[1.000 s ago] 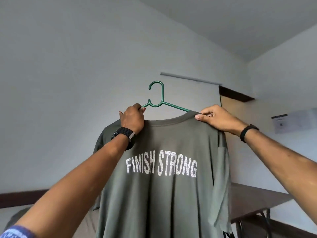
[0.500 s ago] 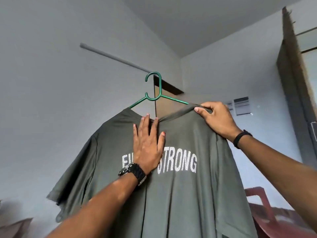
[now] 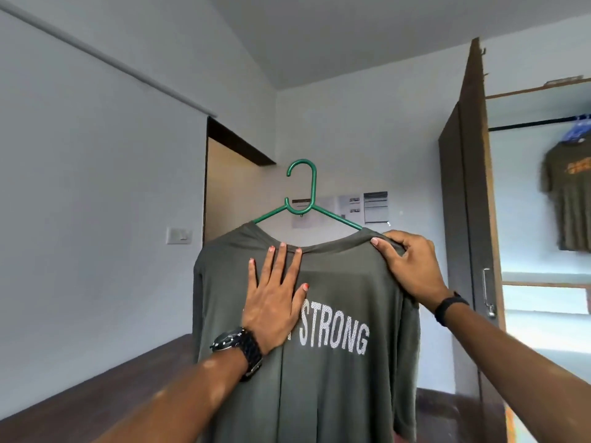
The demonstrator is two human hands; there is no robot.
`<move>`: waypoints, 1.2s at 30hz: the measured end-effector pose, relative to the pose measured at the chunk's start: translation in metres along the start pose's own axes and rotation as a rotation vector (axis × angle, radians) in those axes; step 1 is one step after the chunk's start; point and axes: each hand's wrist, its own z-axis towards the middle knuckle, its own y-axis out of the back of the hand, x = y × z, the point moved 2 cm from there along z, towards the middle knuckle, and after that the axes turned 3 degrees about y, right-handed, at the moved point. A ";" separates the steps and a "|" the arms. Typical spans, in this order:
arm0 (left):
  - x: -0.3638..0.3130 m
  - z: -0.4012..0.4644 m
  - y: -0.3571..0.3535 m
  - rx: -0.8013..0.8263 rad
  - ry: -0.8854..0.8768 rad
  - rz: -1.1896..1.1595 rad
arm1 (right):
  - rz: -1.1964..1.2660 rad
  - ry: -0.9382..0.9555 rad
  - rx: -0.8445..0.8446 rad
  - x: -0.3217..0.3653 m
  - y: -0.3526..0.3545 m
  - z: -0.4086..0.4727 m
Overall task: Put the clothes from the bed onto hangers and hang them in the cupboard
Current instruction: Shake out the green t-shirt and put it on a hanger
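- Pale walls and a pale ceiling are enclosing the room, and a dark wood band is running along the foot of the wall, low and to the left of the grey-green T-shirt.
- A white switch plate is sitting on the wall left of the T-shirt's shoulder, and a doorway with a dark lintel is opening behind the shirt, up and to its left.
- Printed notices are hanging on the far wall just behind the green hanger; their text is too blurred to read.
- To the right of the T-shirt the cupboard door is standing open, with a metal handle on its edge.
- Inside the cupboard, farther right, another dark T-shirt is hanging from a rail; its orange print is blurred.
- White lettering on the held T-shirt is reading "STRONG"; anything before that word is lying hidden under the left hand.
- The T-shirt is hanging on the green hanger, held up in mid-air in front of the person, well left of the cupboard opening.
- The left hand is lying flat against the cloth just below the collar, fingers straight and slightly spread, a dark watch on its wrist.
- The right hand is curling over the shirt's right shoulder, fingers bent round the cloth; the hanger arm is running under the cloth there. A black band is circling that wrist.
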 end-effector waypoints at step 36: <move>-0.631 0.430 -0.056 0.105 -0.529 -0.772 | -1.038 -0.178 -0.259 -0.230 0.548 0.275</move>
